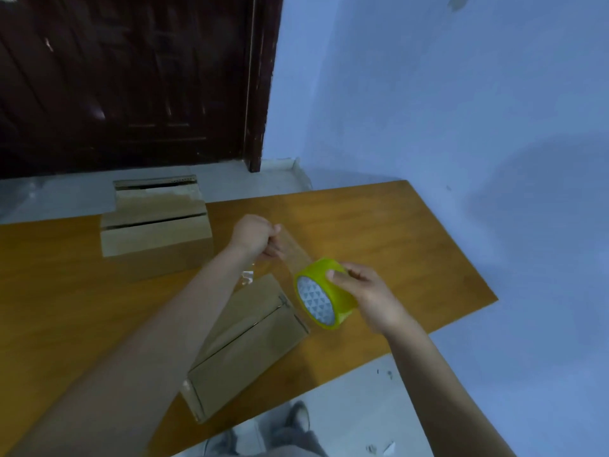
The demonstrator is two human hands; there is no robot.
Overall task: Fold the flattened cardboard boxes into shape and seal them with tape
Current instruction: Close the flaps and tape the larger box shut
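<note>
Right hand (369, 291) grips tape roll (324, 293) — left hand (255, 239) pinches strip end, above box (250, 344).

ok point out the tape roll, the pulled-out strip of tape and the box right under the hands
tape roll (333, 285), head view, on its yellow outer band
strip of tape (296, 249), head view, mid-span between the hands
box (250, 351), head view, on its top flap

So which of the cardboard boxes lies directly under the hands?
The near box, by the table's front edge, under the tape roll. The others sit stacked farther back, left.
</note>
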